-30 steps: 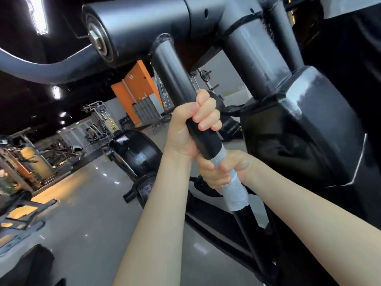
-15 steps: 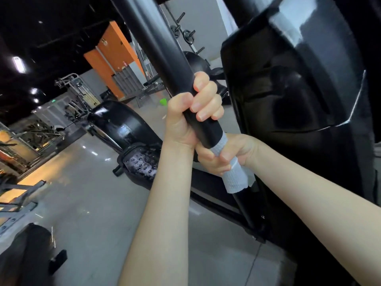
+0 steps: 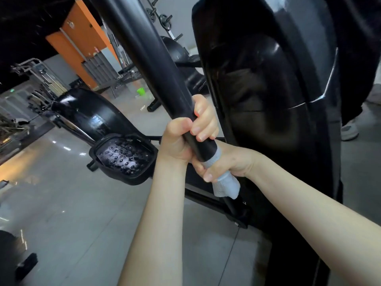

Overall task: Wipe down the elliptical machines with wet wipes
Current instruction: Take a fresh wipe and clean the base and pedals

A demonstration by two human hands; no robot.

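Note:
A thick black arm bar [image 3: 148, 58] of the elliptical machine slants down from the upper left to the middle of the head view. My left hand [image 3: 185, 135] grips the bar with its fingers curled round it. Just below, my right hand [image 3: 228, 162] holds a white wet wipe [image 3: 225, 185] wrapped round the same bar, the wipe's loose end hanging under my fingers. The machine's glossy black housing [image 3: 268, 96] rises right behind the bar. Below the wipe the bar narrows and runs down to a joint near the floor.
A studded black foot pedal [image 3: 123, 155] juts out at the left, level with my hands. Another black elliptical housing [image 3: 90, 112] stands behind it. Grey glossy floor [image 3: 72, 203] spreads lower left. A green cup [image 3: 140, 91], orange pillar [image 3: 80, 42] and a person's shoe [image 3: 349, 130] lie beyond.
Both hands have slid down the bar with the wipe, toward its lower end. The view has tilted down, so the upper pivot has left the frame and the foot pedal has come into view.

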